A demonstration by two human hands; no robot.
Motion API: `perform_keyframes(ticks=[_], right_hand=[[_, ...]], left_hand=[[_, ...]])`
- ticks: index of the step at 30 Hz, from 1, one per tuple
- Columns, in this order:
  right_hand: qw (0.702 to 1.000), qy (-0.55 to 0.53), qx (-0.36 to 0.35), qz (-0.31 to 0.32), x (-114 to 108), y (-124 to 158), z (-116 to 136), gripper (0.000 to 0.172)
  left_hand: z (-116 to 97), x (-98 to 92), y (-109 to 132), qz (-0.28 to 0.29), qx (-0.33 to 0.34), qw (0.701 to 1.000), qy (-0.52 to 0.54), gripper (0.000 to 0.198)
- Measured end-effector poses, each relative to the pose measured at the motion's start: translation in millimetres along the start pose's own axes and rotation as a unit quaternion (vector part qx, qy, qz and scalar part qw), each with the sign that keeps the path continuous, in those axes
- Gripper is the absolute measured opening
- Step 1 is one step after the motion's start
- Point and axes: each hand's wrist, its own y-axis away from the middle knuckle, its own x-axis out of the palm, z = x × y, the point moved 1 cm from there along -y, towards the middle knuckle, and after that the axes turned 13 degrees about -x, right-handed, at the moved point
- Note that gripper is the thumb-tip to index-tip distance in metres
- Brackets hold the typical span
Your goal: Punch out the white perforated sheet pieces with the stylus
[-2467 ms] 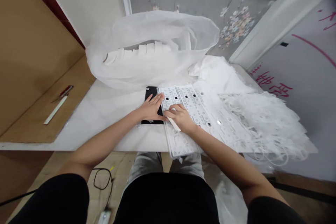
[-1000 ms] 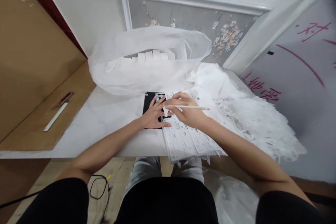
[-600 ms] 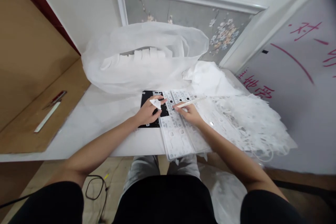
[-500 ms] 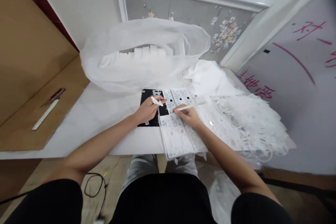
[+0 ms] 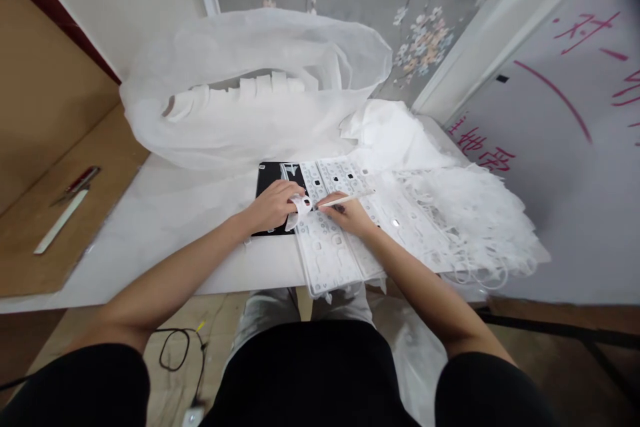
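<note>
My left hand [image 5: 273, 205] is closed on a curled white piece [image 5: 301, 208] of thin sheet with a hole in it, over the black panel [image 5: 267, 177]. Just to the right, my right hand [image 5: 353, 217] grips a slim white pen-like stick [image 5: 353, 198], its rear end pointing right. The fingertips of both hands are almost together above the left edge of the white printed sheets [image 5: 323, 260], which carry rows of small grey shapes and cut-outs. The sheets partly overlap the black panel. The stick's working tip is too small to make out.
A large translucent bag [image 5: 210, 133] with white curved pieces lies at the back. Crumpled white material [image 5: 395, 130] and a heap of thin white scraps [image 5: 500, 220] lie to the right. A cutter [image 5: 83, 179] and a white strip [image 5: 63, 221] rest on cardboard at left.
The white piece in my left hand has turned and now hangs curled below the fingers. Both hands stay close together. The whole view has shifted a little.
</note>
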Motion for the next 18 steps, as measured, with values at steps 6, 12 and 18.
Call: perform_keyframes(ticks=[6,12,18], right_hand=[[0.996,0.065,-0.048,0.026,3,4,-2,0.023],[0.985,0.142,-0.076,0.057,3,8,-2,0.022],[0.951,0.253,-0.097,0.151,3,3,15,0.026]], left_hand=[[0,6.3,0,0.115,-0.009,0.993,-0.017,0.032],[1,5.8,0,0.128,-0.022,0.991,0.019,0.033],[5,11.1,-1,0.139,-0.044,0.988,0.051,0.033]])
